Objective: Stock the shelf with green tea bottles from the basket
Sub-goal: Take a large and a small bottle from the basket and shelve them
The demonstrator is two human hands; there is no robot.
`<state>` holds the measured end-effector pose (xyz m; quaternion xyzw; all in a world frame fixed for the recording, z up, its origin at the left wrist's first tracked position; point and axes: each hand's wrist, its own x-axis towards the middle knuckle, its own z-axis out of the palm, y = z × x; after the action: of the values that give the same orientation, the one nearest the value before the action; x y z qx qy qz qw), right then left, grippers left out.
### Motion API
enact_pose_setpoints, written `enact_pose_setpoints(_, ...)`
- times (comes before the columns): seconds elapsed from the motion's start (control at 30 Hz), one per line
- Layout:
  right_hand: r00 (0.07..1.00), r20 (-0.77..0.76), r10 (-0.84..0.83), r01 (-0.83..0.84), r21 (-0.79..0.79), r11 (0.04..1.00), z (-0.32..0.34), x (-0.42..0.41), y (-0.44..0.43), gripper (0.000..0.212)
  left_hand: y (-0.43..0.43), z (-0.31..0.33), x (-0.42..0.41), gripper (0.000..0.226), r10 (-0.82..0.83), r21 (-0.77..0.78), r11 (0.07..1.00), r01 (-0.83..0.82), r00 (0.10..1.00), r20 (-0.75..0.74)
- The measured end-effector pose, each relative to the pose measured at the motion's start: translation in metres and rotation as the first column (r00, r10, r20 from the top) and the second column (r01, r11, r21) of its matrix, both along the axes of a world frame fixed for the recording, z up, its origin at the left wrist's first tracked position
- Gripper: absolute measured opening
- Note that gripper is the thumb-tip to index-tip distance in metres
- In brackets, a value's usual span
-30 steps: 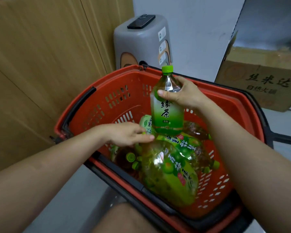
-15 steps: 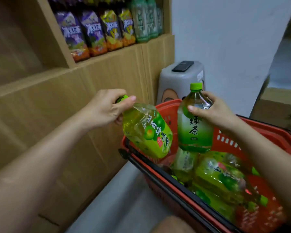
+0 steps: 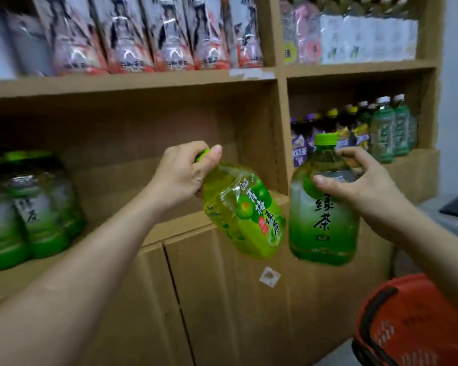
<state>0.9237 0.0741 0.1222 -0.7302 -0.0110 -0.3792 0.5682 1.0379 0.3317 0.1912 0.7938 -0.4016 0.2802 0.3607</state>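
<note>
- Left hand (image 3: 185,175) clenched round the neck of a yellow-green clear plastic bottle with a green-plum label (image 3: 245,212), thumb laid over the green cap so that only a sliver of cap shows.
- Hanging down and to the right from that grip, tilted, with the base lowest and nearest the other bottle.
- Right hand (image 3: 362,186) grasping a rounded clear plastic green tea bottle with a fading green label and a bright green cap (image 3: 323,207), thumb across the front of the shoulder, fingers curled round the far side, just under the cap.
- Held upright in the air, body hanging below the grip, just beside the tilted bottle's base; touching or not, impossible to tell.
- Both bottles out in front of the brown wooden shelf unit (image 3: 280,143), about level with its middle board, neither resting on it.
- Well to the left of the left-hand grip, standing on that middle board: a blurred cluster of green-labelled tea bottles (image 3: 35,215).
- Above both grips, on the upper board: a blurred row of bottles with pale and red labels (image 3: 132,35).
- Behind the right-hand grip, in the neighbouring compartment: small bottles with purple, yellow and green labels (image 3: 354,130).
- Below the right-hand grip, at the lower right corner: a red perforated plastic basket with a black handle (image 3: 413,323), only partly in view, contents out of sight.
</note>
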Motion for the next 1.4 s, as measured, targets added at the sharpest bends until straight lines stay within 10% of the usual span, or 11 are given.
enact_pose_setpoints(0.3, 0.994, 0.02, 0.103, -0.104, 0.013, 0.995, 0.048, 0.116, 0.097, 0.078, 0.067, 0.047, 0.079, 0.05, 0.252, 0.146, 0.95, -0.277, 0.953, 0.165)
enact_pose_setpoints(0.67, 0.98, -0.024, 0.2, -0.199, 0.018, 0.98, 0.039, 0.187, 0.144, 0.063, 0.086, 0.022, 0.126, 0.038, 0.155, -0.04, 0.986, -0.16, 0.982, -0.105)
enact_pose_setpoints(0.9, 0.885, -0.17, 0.434, -0.433, 0.041, 0.9, 0.007, 0.207, 0.125, 0.088, 0.085, -0.034, 0.092, 0.116, 0.309, -0.126, 0.923, -0.364, 0.895, -0.321)
enact_pose_setpoints(1.17, 0.88, -0.214, 0.424, -0.45, -0.092, 0.888, -0.019, 0.216, 0.11, 0.069, 0.104, -0.05, 0.114, 0.089, 0.043, -0.359, 0.902, -0.24, 0.877, -0.479)
enact_pose_setpoints(1.4, 0.935, -0.162, 0.317, -0.345, -0.202, 0.917, -0.032, 0.224, 0.108, 0.065, 0.089, -0.034, 0.123, 0.073, 0.151, -0.282, 0.886, -0.367, 0.806, -0.572)
